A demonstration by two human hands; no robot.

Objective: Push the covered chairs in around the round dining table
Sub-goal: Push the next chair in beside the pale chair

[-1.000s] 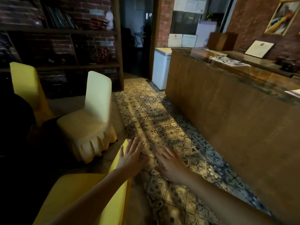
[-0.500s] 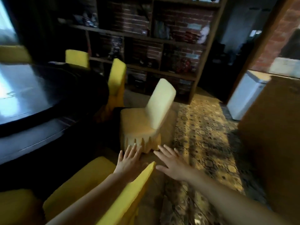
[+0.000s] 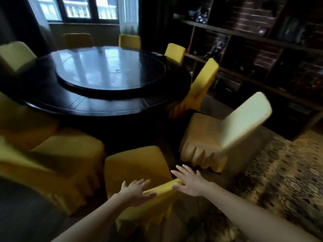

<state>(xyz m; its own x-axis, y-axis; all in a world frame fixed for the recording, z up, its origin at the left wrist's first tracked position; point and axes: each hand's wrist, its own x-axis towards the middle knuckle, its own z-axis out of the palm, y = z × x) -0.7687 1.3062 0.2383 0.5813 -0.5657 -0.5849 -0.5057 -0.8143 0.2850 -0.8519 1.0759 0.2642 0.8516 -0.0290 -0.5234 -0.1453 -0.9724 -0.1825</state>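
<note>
With fingers straight and spread, the left hand and right hand lie level along the back of the nearest chair (touching, seemingly), its seat pointing to 11 o'clock toward the table.

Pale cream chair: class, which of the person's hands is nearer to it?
Right. The right hand is just short of the pale cream chair; the left hand is farther left, over the back of the yellow chair.
</note>
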